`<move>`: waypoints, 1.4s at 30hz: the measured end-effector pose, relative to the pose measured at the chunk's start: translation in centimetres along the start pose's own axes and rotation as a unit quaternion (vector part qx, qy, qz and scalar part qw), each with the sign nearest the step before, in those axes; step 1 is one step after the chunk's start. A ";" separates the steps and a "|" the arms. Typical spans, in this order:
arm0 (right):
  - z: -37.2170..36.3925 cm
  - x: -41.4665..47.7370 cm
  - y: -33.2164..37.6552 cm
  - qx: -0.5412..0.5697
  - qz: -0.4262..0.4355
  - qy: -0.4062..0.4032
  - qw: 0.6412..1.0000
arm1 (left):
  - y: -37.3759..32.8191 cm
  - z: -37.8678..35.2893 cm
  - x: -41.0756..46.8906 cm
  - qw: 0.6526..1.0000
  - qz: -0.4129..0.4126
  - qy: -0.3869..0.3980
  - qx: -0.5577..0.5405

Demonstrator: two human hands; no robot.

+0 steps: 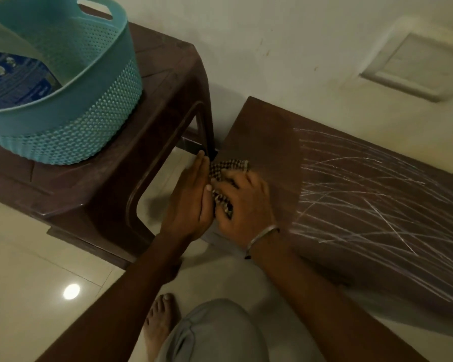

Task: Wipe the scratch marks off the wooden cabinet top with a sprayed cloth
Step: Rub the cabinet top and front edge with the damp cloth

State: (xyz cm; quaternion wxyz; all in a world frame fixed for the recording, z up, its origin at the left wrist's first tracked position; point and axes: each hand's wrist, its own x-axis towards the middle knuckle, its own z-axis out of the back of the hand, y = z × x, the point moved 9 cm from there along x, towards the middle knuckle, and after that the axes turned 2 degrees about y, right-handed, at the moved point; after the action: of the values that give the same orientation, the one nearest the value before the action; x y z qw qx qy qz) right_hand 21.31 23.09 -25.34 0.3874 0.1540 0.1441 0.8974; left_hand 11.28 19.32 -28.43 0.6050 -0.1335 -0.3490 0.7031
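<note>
Brown cabinet top (pixel 267 131): in the head view it is running from the picture's middle out toward 4 o'clock; it is looking hard and flat, so it is likely taking firm rubbing without giving.
Scratch marks (pixel 364 194): pale crossing lines are covering the top at 3 o'clock from the hands, well apart from the cloth, so no wiping of them is showing yet.
Cloth (pixel 229 165): the checked rag is lying bunched on the top's near-left edge; it is looking soft, light and limp, so it is probably best gathered into a pad under the palm. Whether it is damp, I cannot tell.
Right grip (pixel 243 205): its fingers are curling over the cloth, holding it down on the wood.
Left grip (pixel 186 202): it is lying with straight fingers against the cloth's 9 o'clock side, clasping nothing.
Basket (pixel 71 121): the teal basket is sitting on a brown stool (pixel 168 74) at 10 o'clock.
</note>
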 end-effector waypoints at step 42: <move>6.9 -12.7 -9.5 -0.139 -0.218 -0.066 0.964 | -11.0 -7.2 1.6 0.934 -0.185 0.181 0.246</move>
State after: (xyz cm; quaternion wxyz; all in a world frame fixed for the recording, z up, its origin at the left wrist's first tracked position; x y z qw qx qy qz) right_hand 38.49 20.92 -24.76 0.6003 0.1224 0.0217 0.7900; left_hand 23.65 23.46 -26.02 0.7911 -0.0388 -0.0682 0.6066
